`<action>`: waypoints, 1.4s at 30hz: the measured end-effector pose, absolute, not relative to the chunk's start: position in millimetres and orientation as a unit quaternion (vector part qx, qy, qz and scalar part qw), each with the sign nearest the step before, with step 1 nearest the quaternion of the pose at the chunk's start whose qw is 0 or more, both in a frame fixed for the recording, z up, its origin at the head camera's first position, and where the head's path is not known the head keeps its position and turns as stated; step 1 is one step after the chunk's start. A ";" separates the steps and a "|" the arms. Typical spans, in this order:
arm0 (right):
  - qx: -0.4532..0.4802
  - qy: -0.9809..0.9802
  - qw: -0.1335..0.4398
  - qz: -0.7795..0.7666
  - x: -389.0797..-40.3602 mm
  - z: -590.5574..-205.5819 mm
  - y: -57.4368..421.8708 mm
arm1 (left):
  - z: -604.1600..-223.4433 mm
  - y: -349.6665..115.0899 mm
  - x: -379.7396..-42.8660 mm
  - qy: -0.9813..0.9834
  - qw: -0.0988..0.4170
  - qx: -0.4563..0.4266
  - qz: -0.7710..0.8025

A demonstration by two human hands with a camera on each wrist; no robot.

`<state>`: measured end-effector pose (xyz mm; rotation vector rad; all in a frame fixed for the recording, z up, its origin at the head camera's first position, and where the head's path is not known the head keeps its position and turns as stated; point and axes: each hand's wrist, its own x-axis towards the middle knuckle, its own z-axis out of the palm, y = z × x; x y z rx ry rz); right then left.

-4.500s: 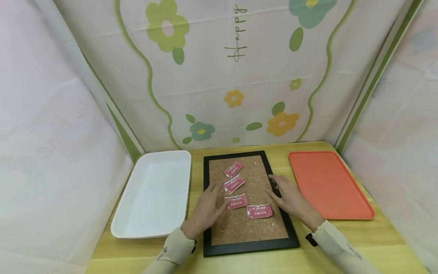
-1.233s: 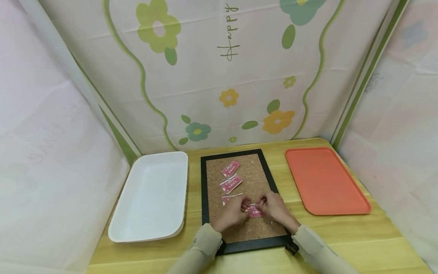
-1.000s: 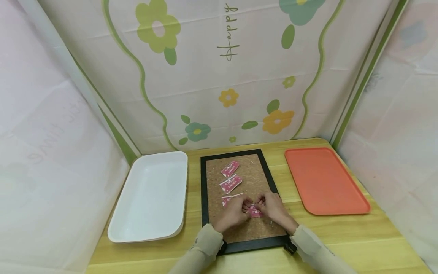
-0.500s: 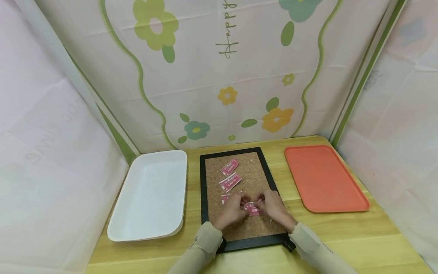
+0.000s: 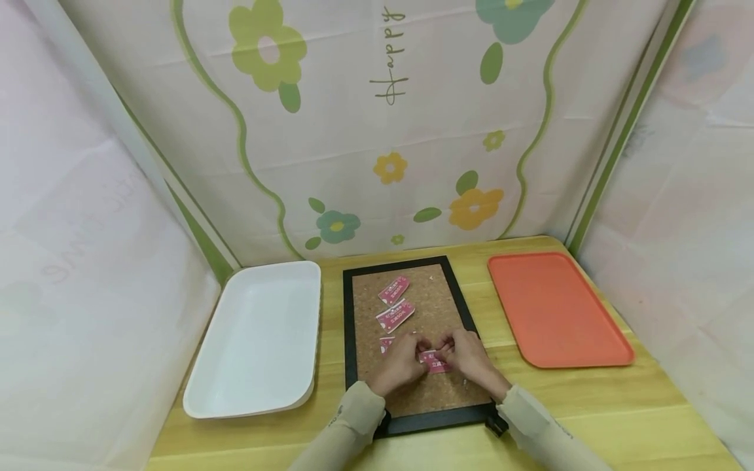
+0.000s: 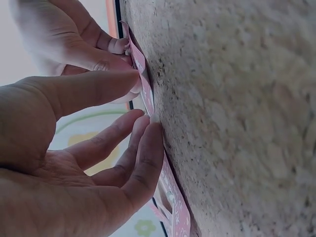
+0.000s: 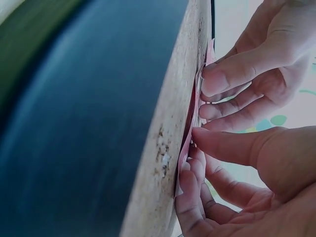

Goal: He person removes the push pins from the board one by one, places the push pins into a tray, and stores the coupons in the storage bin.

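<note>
The lowest coupon (image 5: 434, 363), probably light, bendy, easily torn and best taken by its edges, lies toward five o'clock on the board (image 5: 432, 306), pinched in the right hand's (image 5: 466, 353) grip, while the left hand (image 5: 403, 360) touches it, whether grasping I cannot tell.

Table (image 5: 612, 418): yellow wood grain, far right corner rounded.
White tray (image 5: 259, 333): deep, set over on the left.
Red tray (image 5: 556, 311): shallow, off to the right.
Board (image 5: 436, 307): cork, black-framed, lying flat between the trays, touching neither.
</note>
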<state>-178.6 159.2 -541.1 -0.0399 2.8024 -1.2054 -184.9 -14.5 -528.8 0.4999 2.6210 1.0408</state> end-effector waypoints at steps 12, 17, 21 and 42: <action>-0.014 0.922 0.041 -0.385 -178.9 -540.4 159.2 | -530.8 -15.4 -188.0 0.899 0.146 0.157 0.381; -0.010 0.924 0.046 -0.380 -179.7 -538.6 159.3 | -528.7 -15.6 -190.1 0.895 0.151 0.159 0.388; -0.014 0.921 0.049 -0.385 -179.3 -537.9 159.9 | -526.7 -15.2 -189.7 0.895 0.154 0.162 0.385; -0.030 0.916 0.058 -0.396 -171.7 -534.0 159.1 | -532.2 -14.5 -188.5 0.898 0.138 0.166 0.382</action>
